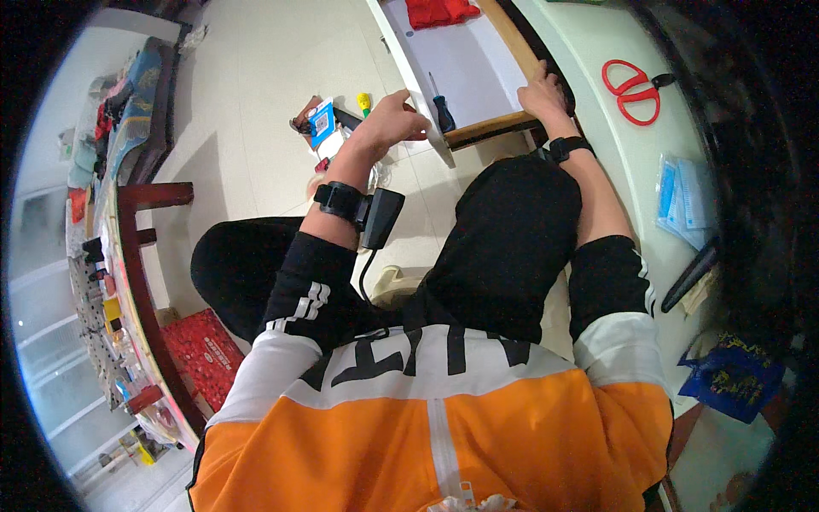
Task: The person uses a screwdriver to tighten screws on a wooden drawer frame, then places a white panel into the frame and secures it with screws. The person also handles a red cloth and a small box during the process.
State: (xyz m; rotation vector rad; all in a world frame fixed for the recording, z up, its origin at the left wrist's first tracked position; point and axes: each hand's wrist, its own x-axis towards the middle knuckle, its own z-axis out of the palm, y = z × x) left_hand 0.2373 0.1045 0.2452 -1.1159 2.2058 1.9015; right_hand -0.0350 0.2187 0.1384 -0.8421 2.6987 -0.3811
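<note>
A pulled-out drawer (431,130) with a white front panel and wooden sides lies ahead of me. My left hand (395,121) grips the edge of its white front, thumb and fingers on either side. On the right, my right hand (543,92) holds the wooden side near the cabinet, fingers curled over its top; the fingertips are partly hidden. Inside the drawer, a screwdriver (441,111) with a dark blue handle rests near the front corner. Farther back in it is a red cloth-like item (439,12).
To the right, a white top (589,51) carries red-handled scissors (633,101), packed blue masks (682,200) and a dark blue bag (732,375). Beyond my left hand, a yellow-handled tool (364,103) and a blue card (321,122) lie on the floor. A red box (205,354) stands at lower left.
</note>
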